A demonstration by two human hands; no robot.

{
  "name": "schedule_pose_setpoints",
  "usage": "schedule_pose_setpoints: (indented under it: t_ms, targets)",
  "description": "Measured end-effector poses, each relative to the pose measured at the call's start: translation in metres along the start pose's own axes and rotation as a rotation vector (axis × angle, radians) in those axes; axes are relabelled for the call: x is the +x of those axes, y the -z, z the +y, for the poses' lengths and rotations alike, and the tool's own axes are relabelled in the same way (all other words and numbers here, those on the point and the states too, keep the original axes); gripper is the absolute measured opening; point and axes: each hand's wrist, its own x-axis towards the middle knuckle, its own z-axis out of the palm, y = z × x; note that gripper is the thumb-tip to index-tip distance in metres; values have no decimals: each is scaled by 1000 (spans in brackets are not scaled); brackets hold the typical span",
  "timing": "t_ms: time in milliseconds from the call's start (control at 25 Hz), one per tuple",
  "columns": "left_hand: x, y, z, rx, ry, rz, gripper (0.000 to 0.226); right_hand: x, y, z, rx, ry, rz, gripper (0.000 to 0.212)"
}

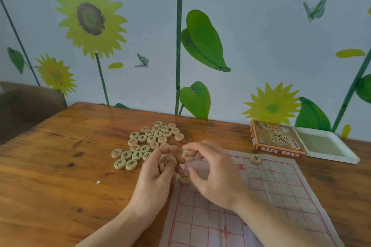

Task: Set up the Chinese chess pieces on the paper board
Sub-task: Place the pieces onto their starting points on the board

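Left grip (160, 168) holds a few pieces (167, 163); right grip (210, 168) pinches one piece (187, 155) above the board (271, 186), beside the pile (148, 142) on the table (60, 166).

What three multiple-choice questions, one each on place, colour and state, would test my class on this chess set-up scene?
1. Where does the pile of round wooden chess pieces lie?
A. on the bare brown wooden table, left of the board
B. inside the box
C. on the board

2. What colour are the grid lines on the white paper board?
A. blue
B. red
C. black

3. What is the right hand doing?
A. lying flat
B. closing the orange cardboard box
C. pinching a piece

Answers: 1 A, the pile sits on bare wood; 2 B, the lines show red; 3 C, thumb and finger hold a disc above the board's edge.
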Motion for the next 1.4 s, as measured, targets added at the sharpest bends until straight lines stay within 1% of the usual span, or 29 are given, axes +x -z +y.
schedule_pose_setpoints:
  t_ms: [120, 280, 480, 560, 720, 880, 1000, 1120, 1160, 1240, 1280, 1320, 1360, 1400]
  targets:
    - [-1, 1, 3, 4, 10, -21, 32, -1, -2, -4, 19, 62, -6, 43]
    - [-4, -3, 8, -38, 37, -116, 38, -1, -3, 0, -13, 95, 46, 40]
    - [-3, -2, 8, -232, 73, -139, 40, -3, -4, -4, -64, 134, 109, 31]
    - [-3, -3, 7, -241, 53, -102, 40, -3, -5, -5, -62, 120, 118, 32]
    - [0, 1, -1, -148, 11, -12, 38, -4, -7, -4, -52, 93, 130, 33]
    - [2, 4, -3, -62, -69, 87, 31, -4, -7, -6, -40, 69, 130, 33]
    - [2, 4, -4, -1, -60, 133, 30, -4, -4, -6, -20, 21, 135, 34]
    - [5, 4, -3, 7, -39, 88, 28, 0, 6, -1, -77, -47, 90, 34]
    - [0, 4, -1, 10, -51, 40, 26, 3, 10, 4, -101, -88, 83, 33]
    - [-9, 2, 12, 8, -68, -84, 20, 6, 19, 17, -136, -204, 113, 24]
    - [-5, 3, 9, 25, -60, -106, 22, 6, 22, 25, -150, -259, 134, 19]
    - [-5, 3, 14, 85, -34, -109, 25, 6, 25, 32, -160, -307, 145, 15]
    - [-4, 7, 3, 105, -2, -173, 25, 5, 27, 37, -165, -341, 144, 14]
    - [1, 12, -4, 151, 36, -187, 26, 4, 28, 40, -167, -363, 136, 13]
